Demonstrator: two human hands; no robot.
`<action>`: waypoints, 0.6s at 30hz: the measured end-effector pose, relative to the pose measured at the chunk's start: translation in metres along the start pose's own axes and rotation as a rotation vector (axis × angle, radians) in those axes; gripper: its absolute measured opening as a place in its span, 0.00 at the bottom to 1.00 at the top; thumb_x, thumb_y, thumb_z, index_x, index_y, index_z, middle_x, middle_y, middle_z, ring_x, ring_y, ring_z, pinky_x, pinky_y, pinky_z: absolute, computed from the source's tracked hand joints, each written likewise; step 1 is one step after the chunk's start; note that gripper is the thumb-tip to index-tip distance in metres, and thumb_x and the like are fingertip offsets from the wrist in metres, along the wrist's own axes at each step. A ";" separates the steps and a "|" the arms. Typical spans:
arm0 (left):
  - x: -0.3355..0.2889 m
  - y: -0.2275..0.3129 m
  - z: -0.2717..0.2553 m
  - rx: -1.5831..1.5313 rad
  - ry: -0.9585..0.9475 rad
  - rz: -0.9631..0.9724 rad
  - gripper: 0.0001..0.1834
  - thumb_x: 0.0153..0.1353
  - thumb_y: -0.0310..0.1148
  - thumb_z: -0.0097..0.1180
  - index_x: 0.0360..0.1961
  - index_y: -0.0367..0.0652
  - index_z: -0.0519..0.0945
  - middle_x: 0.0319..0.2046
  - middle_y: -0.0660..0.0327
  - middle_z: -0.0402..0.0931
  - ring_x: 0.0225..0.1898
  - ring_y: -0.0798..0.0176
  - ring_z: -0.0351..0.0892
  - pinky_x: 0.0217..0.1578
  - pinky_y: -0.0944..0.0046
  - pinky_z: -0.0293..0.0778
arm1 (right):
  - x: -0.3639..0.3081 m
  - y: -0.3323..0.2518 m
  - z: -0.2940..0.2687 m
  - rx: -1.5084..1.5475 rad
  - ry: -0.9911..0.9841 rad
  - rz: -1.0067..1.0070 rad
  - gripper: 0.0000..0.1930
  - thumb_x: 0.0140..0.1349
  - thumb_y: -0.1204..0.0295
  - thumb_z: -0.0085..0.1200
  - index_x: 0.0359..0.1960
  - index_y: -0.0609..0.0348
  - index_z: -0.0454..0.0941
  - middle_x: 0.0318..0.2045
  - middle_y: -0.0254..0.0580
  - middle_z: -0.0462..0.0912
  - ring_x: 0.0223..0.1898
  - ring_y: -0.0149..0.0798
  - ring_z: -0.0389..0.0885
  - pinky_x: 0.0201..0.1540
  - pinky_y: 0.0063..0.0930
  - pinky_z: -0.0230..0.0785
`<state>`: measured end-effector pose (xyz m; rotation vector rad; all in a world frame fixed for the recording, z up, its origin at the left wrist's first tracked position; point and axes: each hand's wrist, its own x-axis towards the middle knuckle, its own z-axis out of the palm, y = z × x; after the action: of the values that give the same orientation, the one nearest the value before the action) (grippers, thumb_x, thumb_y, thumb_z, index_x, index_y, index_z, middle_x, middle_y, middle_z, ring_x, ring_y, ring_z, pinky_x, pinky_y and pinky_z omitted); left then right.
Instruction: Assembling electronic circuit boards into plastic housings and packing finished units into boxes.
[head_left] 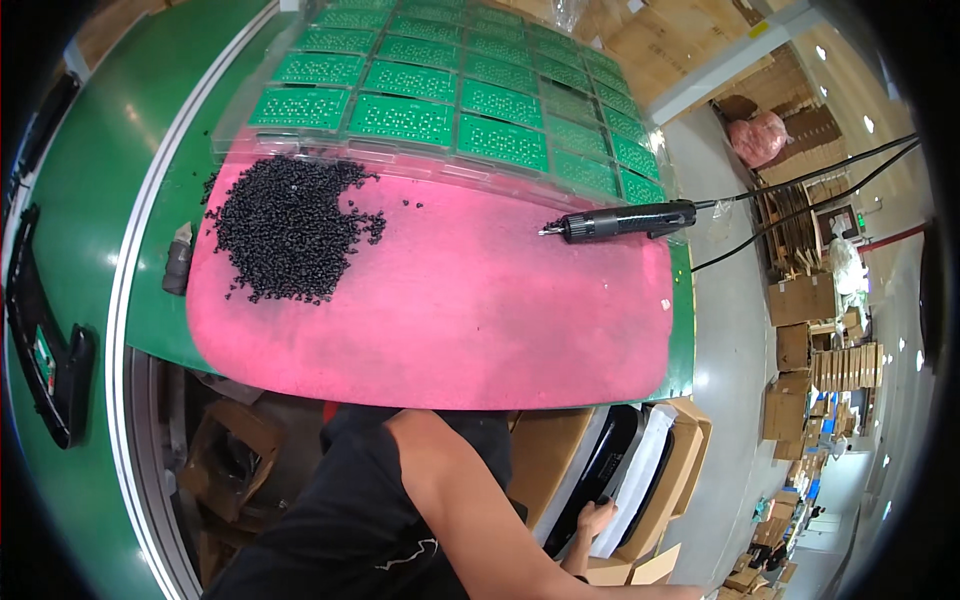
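Observation:
My right hand [597, 517] reaches into an open cardboard box [553, 450] at the lower right. Its fingers are closed on the edge of a glossy black panel [612, 452], which stands tilted in the box beside a white foam sheet [640, 478]. Across the front of my body runs my bare left arm [475, 510], pointing toward the lower right. The left hand lies beyond the lower edge of the picture.
A pink mat [430, 310] on the green bench carries a pile of small black screws [290, 230] and a corded black electric screwdriver [625, 220]. Clear trays of green circuit boards [400, 118] stand behind. A black curved housing [60, 370] lies far left.

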<state>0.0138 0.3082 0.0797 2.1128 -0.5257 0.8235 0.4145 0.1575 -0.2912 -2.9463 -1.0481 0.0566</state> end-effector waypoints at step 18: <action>-0.161 -0.063 0.056 -0.419 0.352 -1.083 0.09 0.63 0.34 0.52 0.35 0.39 0.79 0.25 0.59 0.78 0.24 0.63 0.76 0.28 0.64 0.70 | 0.052 0.145 -0.166 -0.154 0.969 0.019 0.26 0.54 0.85 0.39 0.57 0.61 0.70 0.48 0.53 0.79 0.47 0.52 0.79 0.49 0.37 0.71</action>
<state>-0.0402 0.3157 -0.0938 1.4738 0.5710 0.3639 0.5523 0.0780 -0.1306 -2.5032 -0.8463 -1.3270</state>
